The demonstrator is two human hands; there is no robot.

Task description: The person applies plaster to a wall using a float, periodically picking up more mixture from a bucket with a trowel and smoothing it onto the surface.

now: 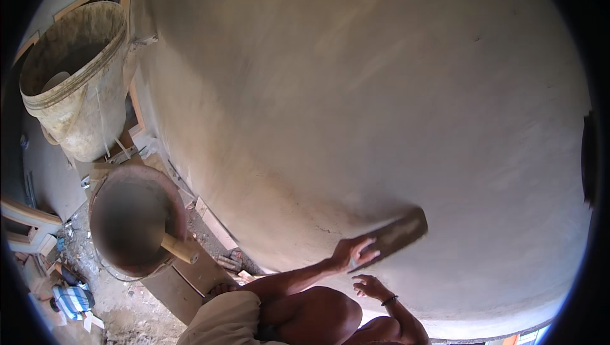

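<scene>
My left hand (352,255) grips a long flat plastering trowel (401,234), whose brown, smeared plate lies against the grey plastered wall (381,122). A darker streak shows on the wall just above the trowel. My right hand (373,288), with a dark band at the wrist, is held just below the trowel. Its fingers are loosely bent and apart, with nothing seen in them. My bent knee (324,313) rises between the two arms.
A tall plaster-stained bucket (86,113) stands at the upper left. Nearer is a round tub (175,196) with a wooden handle (180,248) sticking out. Planks (170,291) run beneath me. Far below, a person in a blue-striped top (71,300) is among rubble.
</scene>
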